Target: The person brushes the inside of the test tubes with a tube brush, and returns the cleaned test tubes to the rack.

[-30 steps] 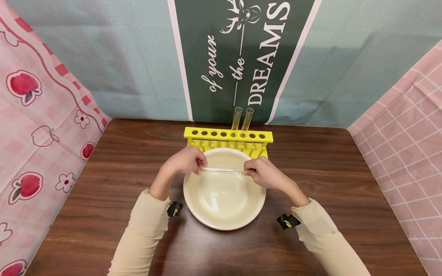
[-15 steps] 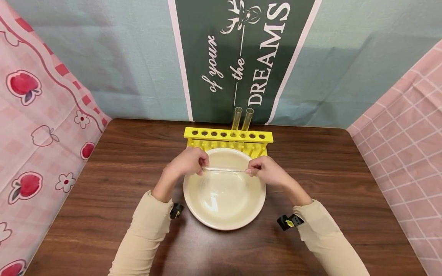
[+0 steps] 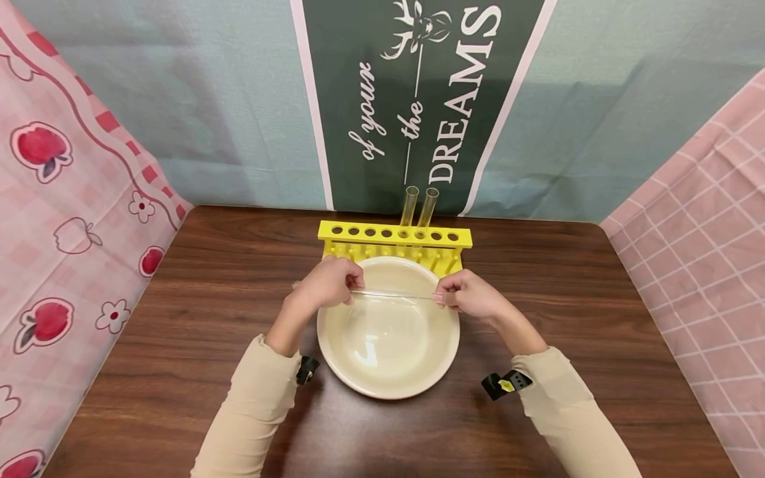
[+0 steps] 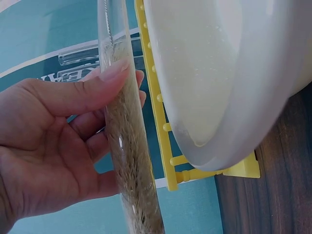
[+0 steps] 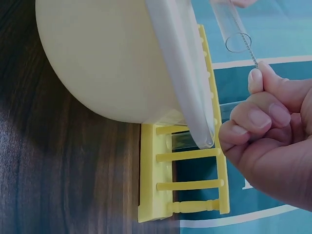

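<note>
My left hand point(image 3: 331, 284) grips a clear glass test tube point(image 3: 382, 293) that lies sideways over the basin. Inside it, the left wrist view shows the brown bristles of a test tube brush point(image 4: 129, 141), with thumb and fingers around the glass beside them. My right hand point(image 5: 273, 131) pinches the brush's twisted wire handle point(image 5: 247, 46) between thumb and forefinger, just outside the tube's round mouth. Under both hands stands a cream basin point(image 3: 388, 388), its inside shiny. The far end of the tube is hidden behind the left hand in the head view.
A yellow test tube rack point(image 3: 362, 232) stands right behind the basin, partly covered by it. Two clear test tubes point(image 3: 409, 207) stand in its holes, right of centre. The dark wooden table point(image 3: 227, 279) backs onto a blue-green cloth point(image 3: 239, 133).
My right hand has moved a little to the right with the wire handle, and the gap between the hands has widened. My left hand has shifted slightly right with the tube.
</note>
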